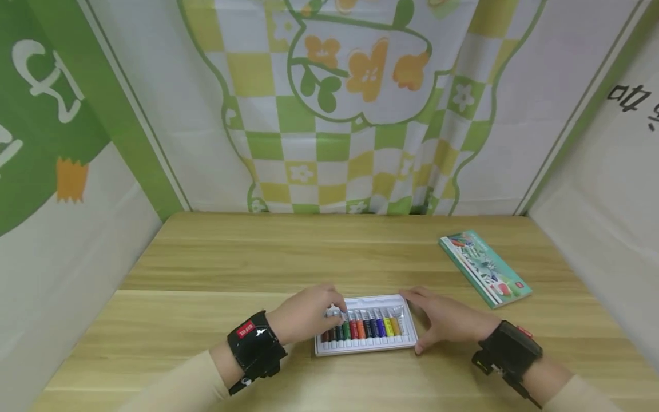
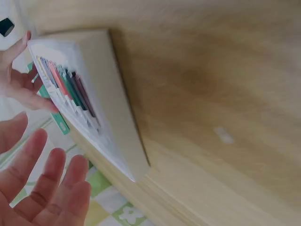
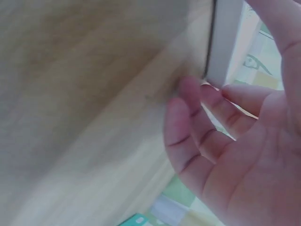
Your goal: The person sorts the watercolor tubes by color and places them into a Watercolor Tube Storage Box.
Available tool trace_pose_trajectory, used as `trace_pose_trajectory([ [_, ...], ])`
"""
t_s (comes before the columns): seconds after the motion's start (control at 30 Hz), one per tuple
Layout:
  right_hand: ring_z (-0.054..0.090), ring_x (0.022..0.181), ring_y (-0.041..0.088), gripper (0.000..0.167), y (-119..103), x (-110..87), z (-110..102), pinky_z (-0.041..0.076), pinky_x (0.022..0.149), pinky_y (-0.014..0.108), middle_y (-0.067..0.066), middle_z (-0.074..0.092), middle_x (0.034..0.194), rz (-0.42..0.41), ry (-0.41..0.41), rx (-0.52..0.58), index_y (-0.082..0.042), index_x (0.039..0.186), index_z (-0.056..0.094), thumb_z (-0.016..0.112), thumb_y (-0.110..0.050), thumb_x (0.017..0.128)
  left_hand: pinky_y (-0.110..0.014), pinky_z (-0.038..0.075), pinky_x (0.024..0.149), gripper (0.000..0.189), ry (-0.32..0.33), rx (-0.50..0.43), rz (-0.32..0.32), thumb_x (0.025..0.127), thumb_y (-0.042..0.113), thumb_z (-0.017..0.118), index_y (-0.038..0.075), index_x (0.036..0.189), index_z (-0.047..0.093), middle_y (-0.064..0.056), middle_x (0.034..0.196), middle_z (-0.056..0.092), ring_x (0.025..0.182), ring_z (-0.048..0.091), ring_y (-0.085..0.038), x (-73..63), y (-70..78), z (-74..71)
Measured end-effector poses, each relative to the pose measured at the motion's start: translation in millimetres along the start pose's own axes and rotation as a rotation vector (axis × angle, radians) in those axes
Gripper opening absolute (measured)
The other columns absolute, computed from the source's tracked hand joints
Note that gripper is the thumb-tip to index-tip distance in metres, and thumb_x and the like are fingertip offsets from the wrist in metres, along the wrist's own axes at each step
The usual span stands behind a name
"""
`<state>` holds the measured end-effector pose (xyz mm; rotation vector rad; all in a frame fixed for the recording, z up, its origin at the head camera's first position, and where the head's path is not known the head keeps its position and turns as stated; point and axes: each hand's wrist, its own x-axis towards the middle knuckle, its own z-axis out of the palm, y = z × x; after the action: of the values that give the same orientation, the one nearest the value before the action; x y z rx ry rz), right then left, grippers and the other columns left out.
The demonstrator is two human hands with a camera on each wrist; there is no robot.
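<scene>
A shallow white tray (image 1: pixel 370 348) lies on the table with a row of paint tubes (image 1: pixel 366 328) in many colours. Over its left end is my left hand (image 1: pixel 308 312), fingers loosely bent; in the left wrist view these fingers (image 2: pixel 29 162) are spread, with nothing between them. My right hand (image 1: pixel 455 318) holds the tray's right end, thumb at the near corner and forefinger at the far corner. In the right wrist view the forefinger meets the tray's corner (image 3: pixel 222 52), while the other fingers (image 3: pixel 178 125) curve beside it. My left hand hides the leftmost tubes from the head view.
A flat teal box (image 1: pixel 486 269) with a printed cover lies at the right back of the wooden table (image 1: pixel 268 246). Behind the table hangs a green and yellow checked curtain (image 1: pixel 332 149). Pale fabric walls (image 1: pixel 592 189) stand on both sides.
</scene>
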<state>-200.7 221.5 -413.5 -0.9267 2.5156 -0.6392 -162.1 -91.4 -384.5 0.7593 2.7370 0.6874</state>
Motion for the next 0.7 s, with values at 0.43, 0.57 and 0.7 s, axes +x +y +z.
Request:
trace_pose_trajectory([
  [0.43,0.051,0.131,0.044,0.046,-2.0,-9.1,-5.5,0.045,0.102,0.058,0.022,0.048,0.149,-0.194,0.16,-0.177,-0.009,0.121,0.075,0.083,-0.038,0.085,-0.044,0.05,0.102,0.047,-0.018,0.071,0.014,0.077,0.011,0.089,0.007,0.121,0.073,-0.015,0.139,0.058,0.124,0.059,-0.031,-24.4,-12.6,6.3],
  [0.57,0.054,0.128,0.041,0.032,-3.6,-6.8,-1.3,0.047,0.101,0.055,0.02,0.052,0.145,-0.195,0.163,-0.185,-0.007,0.119,0.076,0.079,-0.022,0.091,-0.049,0.046,0.106,0.054,-0.029,0.033,-0.008,0.075,0.011,0.091,0.005,0.125,0.071,-0.022,0.147,0.051,0.132,0.053,-0.039,-24.5,-16.8,8.8],
  [0.7,0.06,0.121,0.038,0.019,-6.9,-2.0,1.4,0.051,0.097,0.052,0.019,0.059,0.137,-0.194,0.188,-0.214,-0.006,0.111,0.079,0.076,-0.01,0.093,-0.049,0.044,0.108,0.059,-0.048,-0.006,-0.029,0.074,0.011,0.092,0.004,0.128,0.069,-0.022,0.148,0.051,0.133,0.052,-0.04,-23.2,-18.7,10.5],
])
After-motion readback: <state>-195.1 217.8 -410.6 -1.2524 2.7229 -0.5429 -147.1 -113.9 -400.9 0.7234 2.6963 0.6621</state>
